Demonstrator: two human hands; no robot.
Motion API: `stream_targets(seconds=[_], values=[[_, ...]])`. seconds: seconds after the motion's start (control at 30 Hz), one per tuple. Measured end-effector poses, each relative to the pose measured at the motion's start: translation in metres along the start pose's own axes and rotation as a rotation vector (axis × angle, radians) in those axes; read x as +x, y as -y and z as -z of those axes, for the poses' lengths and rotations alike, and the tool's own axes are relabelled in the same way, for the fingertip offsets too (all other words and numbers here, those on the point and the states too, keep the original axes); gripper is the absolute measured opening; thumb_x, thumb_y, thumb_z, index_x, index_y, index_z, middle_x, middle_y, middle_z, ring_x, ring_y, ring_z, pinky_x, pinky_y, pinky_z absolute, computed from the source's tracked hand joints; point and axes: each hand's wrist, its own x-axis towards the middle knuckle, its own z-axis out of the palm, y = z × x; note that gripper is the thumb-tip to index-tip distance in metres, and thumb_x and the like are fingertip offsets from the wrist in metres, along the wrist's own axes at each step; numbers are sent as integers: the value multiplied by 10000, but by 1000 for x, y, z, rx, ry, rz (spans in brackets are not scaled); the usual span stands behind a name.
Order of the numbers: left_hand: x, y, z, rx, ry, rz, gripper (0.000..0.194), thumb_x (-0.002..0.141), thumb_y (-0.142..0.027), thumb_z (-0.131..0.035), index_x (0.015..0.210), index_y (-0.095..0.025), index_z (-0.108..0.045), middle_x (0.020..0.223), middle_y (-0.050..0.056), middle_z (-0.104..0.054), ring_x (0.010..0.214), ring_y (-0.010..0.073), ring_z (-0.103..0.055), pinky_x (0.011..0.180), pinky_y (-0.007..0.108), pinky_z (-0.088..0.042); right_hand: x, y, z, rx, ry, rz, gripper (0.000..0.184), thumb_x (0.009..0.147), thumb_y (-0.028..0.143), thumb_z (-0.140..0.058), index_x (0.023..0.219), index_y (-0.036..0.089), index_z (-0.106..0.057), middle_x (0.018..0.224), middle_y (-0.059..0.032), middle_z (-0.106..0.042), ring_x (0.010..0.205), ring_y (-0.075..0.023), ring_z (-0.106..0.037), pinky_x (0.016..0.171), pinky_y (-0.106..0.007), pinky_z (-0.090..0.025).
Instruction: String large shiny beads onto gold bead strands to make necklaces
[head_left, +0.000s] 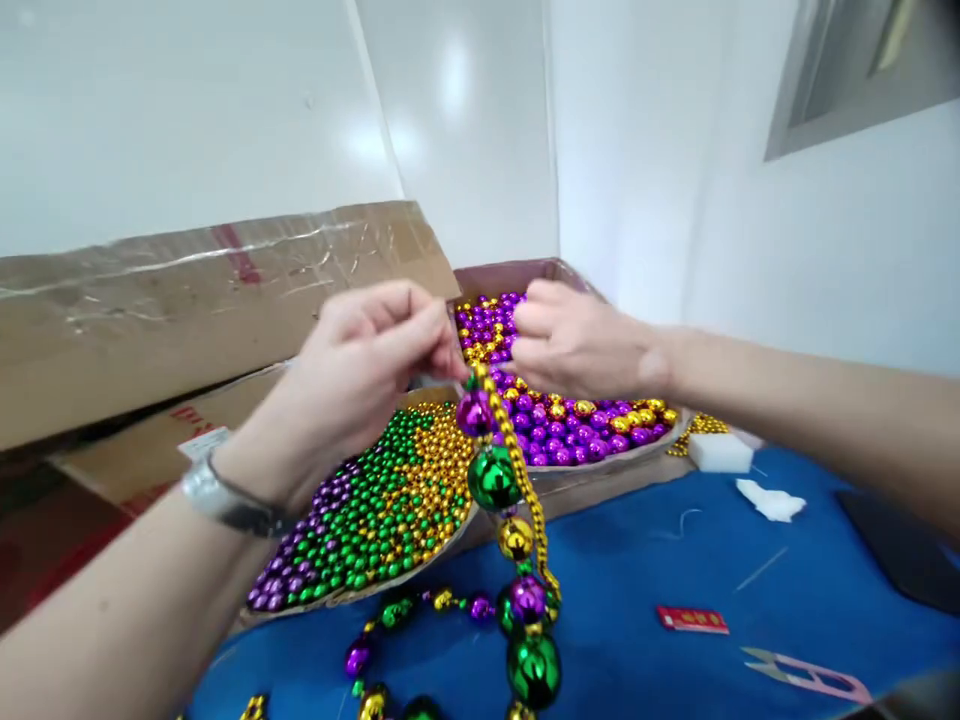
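My left hand [386,350], with a metal-banded watch on the wrist, is closed in a pinch at the top of a bead necklace [495,478]. The necklace hangs down in large shiny purple, green and gold beads, and its lower part curves over the blue table. Beside the big beads hangs a strand of small gold beads [523,470]. Level with it, my right hand [574,340] is closed in a fist just right of the necklace top. Its fingertips are turned away, so I cannot make out what they hold.
Behind the hands stand a box of purple and gold beads [555,440] and one of small green, gold and purple beads [382,510]. On the blue cloth [622,600] lie pink thread snips [814,675], a red packet [691,619], a needle [761,568] and a white block [720,453].
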Motion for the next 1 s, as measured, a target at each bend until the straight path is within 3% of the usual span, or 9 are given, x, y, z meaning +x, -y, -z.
stream_targets(seconds=[0.17, 0.37, 0.5, 0.63, 0.7, 0.83, 0.93, 1.0], values=[[-19, 32, -13, -36, 48, 35, 139, 831, -194, -613, 697, -167, -586, 644, 0, -622, 630, 139, -607, 630, 249, -479, -32, 23, -21, 72, 78, -41, 413, 975, 259, -293, 651, 178, -535, 685, -24, -438, 673, -168, -303, 660, -350, -261], [-41, 74, -38, 132, 171, 169, 266, 915, -264, -478, 685, -177, -578, 646, 26, -641, 613, 150, -589, 605, 255, -467, -70, 59, -49, 199, 178, -85, 357, 950, 253, -378, 662, 191, -578, 667, -21, -497, 674, -170, -353, 658, -329, -290], [-53, 91, -56, 279, 217, 143, 251, 919, -280, -462, 710, -191, -569, 672, 21, -621, 646, 164, -580, 626, 265, -453, -86, 81, -48, 298, 208, -265, 335, 939, 331, -442, 669, 189, -582, 692, -12, -508, 668, -146, -419, 635, -276, -339], [-60, 100, -74, 345, 225, 173, 252, 927, -323, -440, 727, -208, -540, 666, 2, -586, 616, 156, -544, 570, 255, -408, -97, 99, -44, 358, 189, -520, 457, 806, 626, -538, 693, 185, -577, 736, -23, -516, 703, -161, -461, 599, -257, -366], [-61, 105, -83, 331, 196, 197, 259, 920, -338, -453, 708, -210, -529, 643, -6, -574, 593, 150, -530, 552, 251, -395, -102, 107, -48, 340, 169, -615, 482, 730, 650, -611, 711, 169, -586, 769, -43, -530, 742, -187, -464, 625, -285, -378], [-61, 117, -99, 71, -23, 343, 245, 861, -348, -556, 671, -194, -543, 593, -11, -585, 578, 140, -543, 570, 243, -424, -113, 124, -65, 256, 127, -697, 232, 839, 345, -586, 704, 157, -599, 762, -77, -543, 777, -229, -446, 662, -350, -354], [-58, 122, -103, -173, -196, 492, 245, 840, -366, -565, 678, -186, -522, 561, -34, -555, 517, 121, -548, 533, 238, -457, -118, 141, -77, 235, 87, -757, 318, 911, 166, -410, 646, 179, -586, 667, -65, -527, 701, -215, -430, 639, -365, -326], [-57, 123, -103, -310, -270, 548, 231, 818, -355, -590, 690, -176, -520, 583, -34, -559, 523, 116, -570, 535, 244, -486, -120, 155, -82, 258, 56, -830, 359, 928, 167, -375, 633, 182, -580, 657, -70, -536, 687, -216, -445, 632, -370, -334]])
